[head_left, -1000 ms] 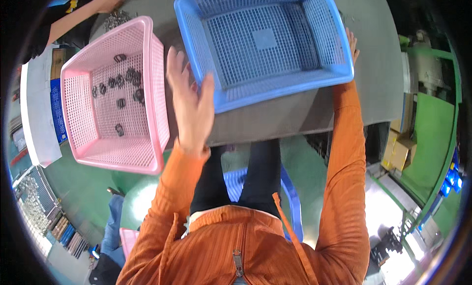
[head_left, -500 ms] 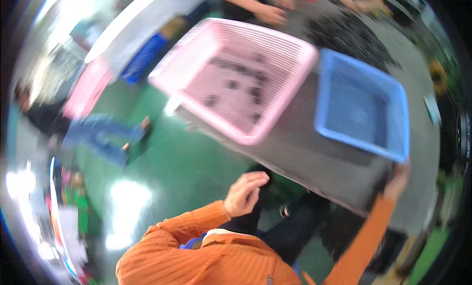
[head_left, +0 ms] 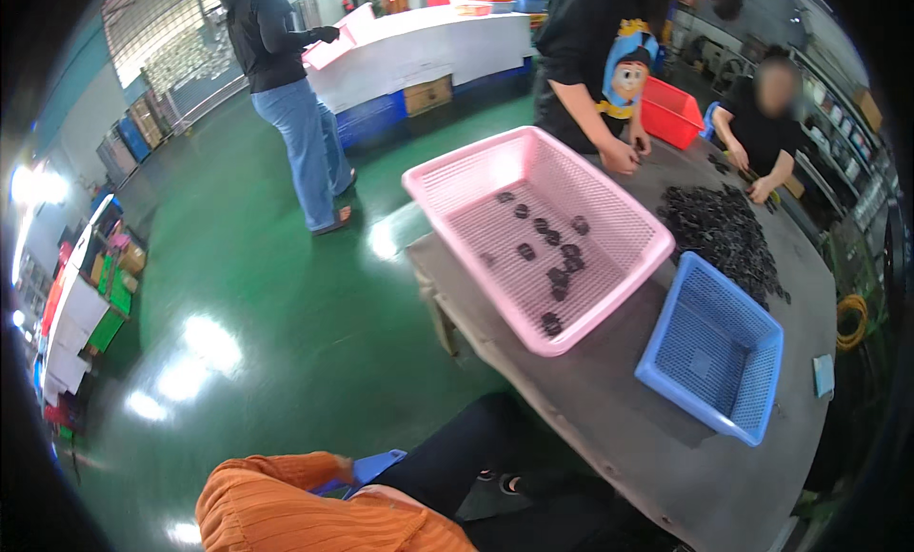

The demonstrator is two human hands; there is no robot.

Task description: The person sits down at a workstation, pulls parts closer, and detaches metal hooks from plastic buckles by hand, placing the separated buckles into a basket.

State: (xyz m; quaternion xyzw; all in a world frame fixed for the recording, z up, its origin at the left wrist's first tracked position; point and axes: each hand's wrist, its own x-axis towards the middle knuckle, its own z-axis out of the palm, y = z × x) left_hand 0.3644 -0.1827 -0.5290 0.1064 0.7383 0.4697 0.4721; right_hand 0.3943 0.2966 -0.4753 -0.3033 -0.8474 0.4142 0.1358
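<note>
Blue chair (head_left: 379, 464) is seen near the lower edge of the view, just beside the dark trousers (head_left: 443, 457) of the wearer, with only a small part of it left uncovered. Its edge is met, or nearly met, by the left hand (head_left: 341, 468), which is shown small and dim at the end of an orange sleeve (head_left: 276, 471); how far its fingers are spread, and whether the chair is gripped by them, cannot be told. The right hand is left out of view, so the state of its fingers cannot be told either. On the grey table (head_left: 609, 423), a blue basket (head_left: 705, 359) is set toward the right, with bare mesh shown inside it. A pink basket (head_left: 590, 190) is placed near it, and small black clips (head_left: 526, 252) are scattered over its bottom. Just beyond the blue basket, black pieces (head_left: 719, 233) are gathered in a wide heap. Behind the pink basket, the hands (head_left: 624, 155) of a standing co-worker are held close together near a red tub (head_left: 669, 112). Beside the heap, more work is attended to by another co-worker (head_left: 762, 133). Across the green floor (head_left: 286, 371), a pink tray (head_left: 340, 38) is held by a person in jeans (head_left: 295, 147)
</note>
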